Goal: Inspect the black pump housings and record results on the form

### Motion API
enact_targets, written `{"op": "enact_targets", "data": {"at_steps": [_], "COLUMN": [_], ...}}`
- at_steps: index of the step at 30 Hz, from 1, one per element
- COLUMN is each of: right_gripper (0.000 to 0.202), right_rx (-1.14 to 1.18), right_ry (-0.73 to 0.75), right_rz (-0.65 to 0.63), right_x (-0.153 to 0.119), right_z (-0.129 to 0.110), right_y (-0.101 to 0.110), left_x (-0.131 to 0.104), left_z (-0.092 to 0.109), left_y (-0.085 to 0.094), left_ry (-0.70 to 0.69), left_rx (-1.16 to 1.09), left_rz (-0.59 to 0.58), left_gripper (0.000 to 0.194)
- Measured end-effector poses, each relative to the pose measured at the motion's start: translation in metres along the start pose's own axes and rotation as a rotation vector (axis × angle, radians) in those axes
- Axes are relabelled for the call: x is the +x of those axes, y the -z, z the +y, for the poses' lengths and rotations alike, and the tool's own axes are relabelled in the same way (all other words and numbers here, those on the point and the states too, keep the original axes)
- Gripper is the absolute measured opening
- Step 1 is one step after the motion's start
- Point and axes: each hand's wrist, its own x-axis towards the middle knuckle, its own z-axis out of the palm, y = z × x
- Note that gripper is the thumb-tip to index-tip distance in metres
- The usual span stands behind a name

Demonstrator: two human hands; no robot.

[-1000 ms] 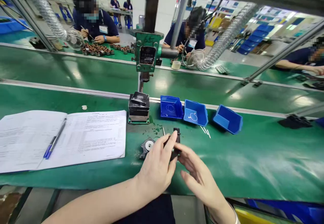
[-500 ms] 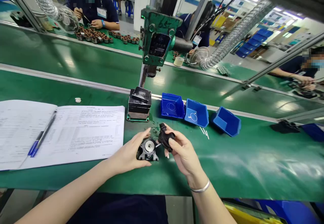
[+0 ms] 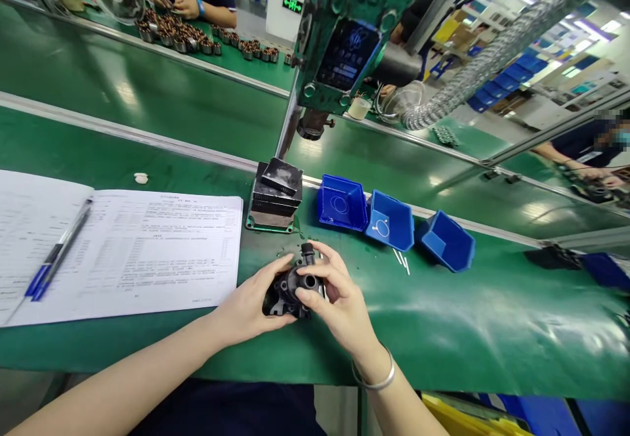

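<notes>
Over the green workbench (image 3: 443, 331), my left hand (image 3: 246, 305) curls around the left side of a pump body (image 3: 278, 308) with metal mounting feet. A black plastic pump cover (image 3: 294, 283) sits over the top of that body, one pipe stub pointing away from me and a round port facing up. My right hand (image 3: 343, 301) grips the cover from the right, thumb and fingers around the port. Whether the cover is fully seated cannot be seen, as my fingers hide much of the joint.
Behind my hands stands a green press (image 3: 354, 42) above a black block (image 3: 276, 193). Three blue bins (image 3: 391, 216) line the back right, with white sticks (image 3: 401, 260) before them. An open booklet (image 3: 182, 252) with pens (image 3: 62, 252) lies left. Across the bench, a person handles copper-wound parts (image 3: 177, 32).
My right hand has moved left and turned the pump cover, bringing it down onto the pump body. My left hand stays around the body. The view has shifted closer to the press.
</notes>
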Motion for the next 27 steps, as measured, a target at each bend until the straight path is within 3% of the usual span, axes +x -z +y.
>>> {"op": "enact_targets", "data": {"at_steps": [3, 9, 17, 27], "right_gripper": [0.019, 0.03, 0.03, 0.029], "right_rx": [-0.181, -0.208, -0.25, -0.253], "right_ry": [0.06, -0.018, 0.007, 0.07], "right_rz": [0.003, 0.009, -0.082, -0.025], "right_x": [-0.006, -0.008, -0.003, -0.004], "right_z": [0.007, 0.019, 0.018, 0.021], "right_y": [-0.006, -0.012, -0.008, -0.01], "left_x": [-0.001, 0.0, 0.005, 0.004], "left_z": [0.001, 0.0, -0.007, 0.0], "left_y": [0.001, 0.0, -0.003, -0.004], "left_ry": [-0.052, -0.201, -0.216, -0.205], "left_rx": [0.008, 0.036, 0.023, -0.008], "left_rz": [0.006, 0.004, 0.033, 0.075], "left_gripper": [0.094, 0.06, 0.059, 0.059]}}
